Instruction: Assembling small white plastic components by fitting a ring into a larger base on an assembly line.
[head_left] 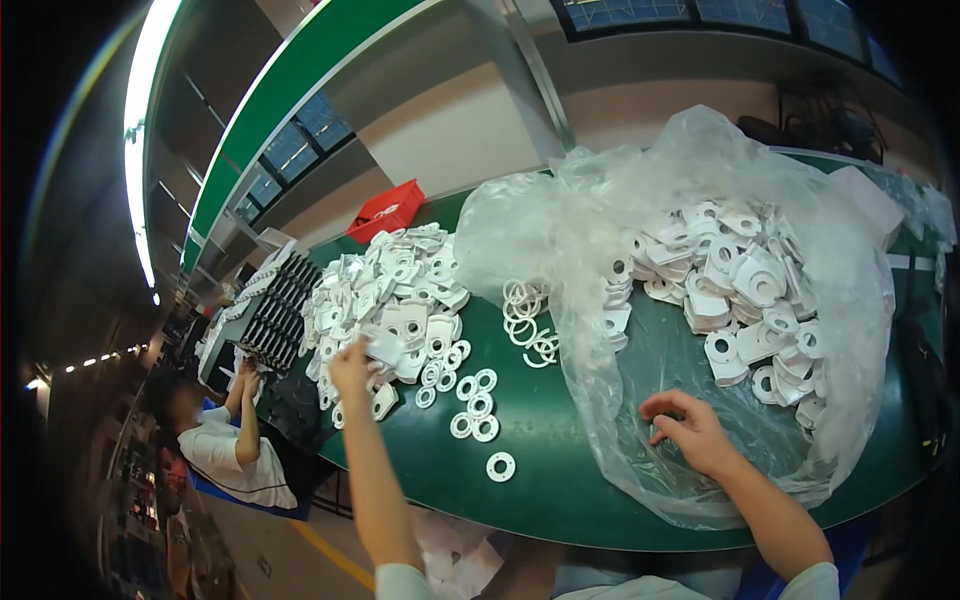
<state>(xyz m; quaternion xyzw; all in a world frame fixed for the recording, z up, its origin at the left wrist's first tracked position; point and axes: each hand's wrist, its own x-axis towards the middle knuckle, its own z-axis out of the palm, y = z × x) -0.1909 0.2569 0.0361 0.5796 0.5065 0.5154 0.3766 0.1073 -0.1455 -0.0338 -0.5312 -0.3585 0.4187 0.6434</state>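
My left hand reaches to the pile on the left, its fingers closed on a white plastic part that looks blurred. Beneath and behind it lies a large heap of white plastic parts with round holes. My right hand hovers over the front of a clear plastic bag, fingers loosely curled and apart, with nothing in it. Inside the bag, beyond that hand, is a second heap of white parts. Several flat white rings lie between my hands, and one ring sits alone nearer to me.
Thin white open rings are scattered beside the bag. A red bin stands behind the left heap, with stacked black trays farther left. A co-worker sits at the left end of the green table.
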